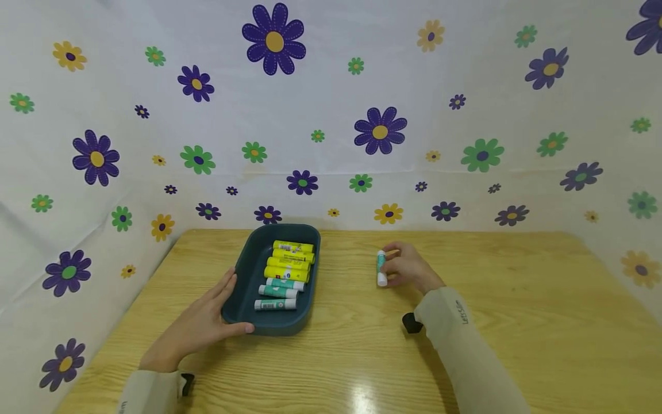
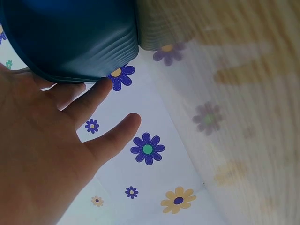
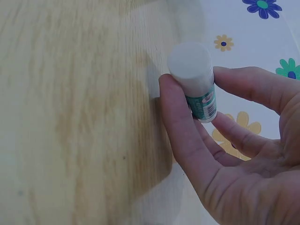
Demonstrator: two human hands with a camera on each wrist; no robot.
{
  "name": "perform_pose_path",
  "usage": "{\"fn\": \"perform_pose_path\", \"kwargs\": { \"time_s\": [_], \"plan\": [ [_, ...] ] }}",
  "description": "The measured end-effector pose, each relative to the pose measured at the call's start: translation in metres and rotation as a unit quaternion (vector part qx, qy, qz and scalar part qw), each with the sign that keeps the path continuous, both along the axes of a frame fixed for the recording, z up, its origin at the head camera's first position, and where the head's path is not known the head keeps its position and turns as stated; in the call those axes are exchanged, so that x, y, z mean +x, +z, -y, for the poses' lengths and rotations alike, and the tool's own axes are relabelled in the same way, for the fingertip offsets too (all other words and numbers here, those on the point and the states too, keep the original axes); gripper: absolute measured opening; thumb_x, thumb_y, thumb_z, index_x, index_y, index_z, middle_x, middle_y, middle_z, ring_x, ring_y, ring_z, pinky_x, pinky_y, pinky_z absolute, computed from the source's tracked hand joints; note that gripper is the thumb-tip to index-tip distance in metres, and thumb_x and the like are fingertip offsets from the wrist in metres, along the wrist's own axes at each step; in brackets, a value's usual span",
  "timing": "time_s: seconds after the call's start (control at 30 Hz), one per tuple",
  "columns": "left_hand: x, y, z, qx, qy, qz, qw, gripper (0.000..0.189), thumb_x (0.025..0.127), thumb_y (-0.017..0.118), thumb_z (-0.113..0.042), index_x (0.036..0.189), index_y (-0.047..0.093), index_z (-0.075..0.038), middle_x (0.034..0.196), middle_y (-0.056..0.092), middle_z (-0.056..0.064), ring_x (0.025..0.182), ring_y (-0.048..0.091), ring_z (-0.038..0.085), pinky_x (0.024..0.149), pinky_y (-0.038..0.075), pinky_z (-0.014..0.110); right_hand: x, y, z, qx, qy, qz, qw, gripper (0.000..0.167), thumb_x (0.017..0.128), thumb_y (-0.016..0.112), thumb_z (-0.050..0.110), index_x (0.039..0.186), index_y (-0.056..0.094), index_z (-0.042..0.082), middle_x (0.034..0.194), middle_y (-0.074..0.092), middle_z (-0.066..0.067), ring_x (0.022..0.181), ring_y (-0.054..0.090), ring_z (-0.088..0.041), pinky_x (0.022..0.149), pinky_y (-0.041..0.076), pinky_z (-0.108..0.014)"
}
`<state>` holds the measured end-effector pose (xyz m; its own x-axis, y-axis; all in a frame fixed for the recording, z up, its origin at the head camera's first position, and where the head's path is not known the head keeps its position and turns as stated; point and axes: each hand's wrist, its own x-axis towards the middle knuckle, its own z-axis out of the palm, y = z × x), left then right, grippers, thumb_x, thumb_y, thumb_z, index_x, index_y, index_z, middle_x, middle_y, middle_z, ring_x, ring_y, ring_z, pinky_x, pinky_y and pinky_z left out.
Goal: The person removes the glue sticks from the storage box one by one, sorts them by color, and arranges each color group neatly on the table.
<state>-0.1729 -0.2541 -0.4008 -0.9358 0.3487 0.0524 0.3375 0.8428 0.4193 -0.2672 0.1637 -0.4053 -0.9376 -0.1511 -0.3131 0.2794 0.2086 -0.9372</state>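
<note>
A dark teal plastic tray [image 1: 274,331] stands left of centre on the table. Inside it, several yellow glue sticks [image 1: 287,263] lie in a row, with three green-and-white glue sticks [image 1: 276,304] nearer the front. My left hand [image 1: 196,325] rests against the tray's left side, fingers extended along the wall and thumb by the front corner. To the right of the tray, my right hand [image 1: 411,270] pinches another green-and-white glue stick [image 3: 191,65] between thumb and fingers. Its white end faces the right wrist camera, close over the wood.
The wooden table [image 1: 351,339] reaches back to a white cloth [image 1: 320,92] printed with purple, green and yellow flowers. That cloth also hangs along the left and right sides. A black strap piece [image 1: 412,323] sits at my right wrist.
</note>
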Motion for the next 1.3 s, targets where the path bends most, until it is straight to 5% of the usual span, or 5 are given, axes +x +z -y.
{"fn": "perform_pose_path", "kwargs": {
  "time_s": [0.67, 1.3],
  "plan": [
    [0.000, 0.000, -0.002, 0.002, 0.004, 0.015, 0.9999, 0.117, 0.080, 0.080, -0.058, 0.157, 0.022, 0.008, 0.166, 0.013, 0.024, 0.144, 0.028, 0.052, 0.105, 0.037, 0.068, -0.002, -0.005, 0.010, 0.133, -0.002, -0.036, 0.9905, 0.049, 0.089, 0.066, -0.006, 0.134, 0.047, -0.006, 0.111, 0.057, -0.023, 0.087, 0.063, -0.030, 0.070, 0.062, -0.040],
    [0.000, -0.001, 0.000, 0.004, 0.011, 0.018, 0.9998, 0.117, 0.080, 0.079, -0.058, 0.158, 0.022, 0.007, 0.167, 0.012, 0.022, 0.142, 0.030, 0.053, 0.102, 0.039, 0.069, 0.005, 0.002, 0.009, 0.091, -0.015, -0.008, 0.9957, 0.053, 0.091, 0.066, -0.001, 0.138, 0.042, -0.007, 0.121, 0.054, -0.028, 0.090, 0.061, -0.028, 0.073, 0.061, -0.037]
  ]
}}
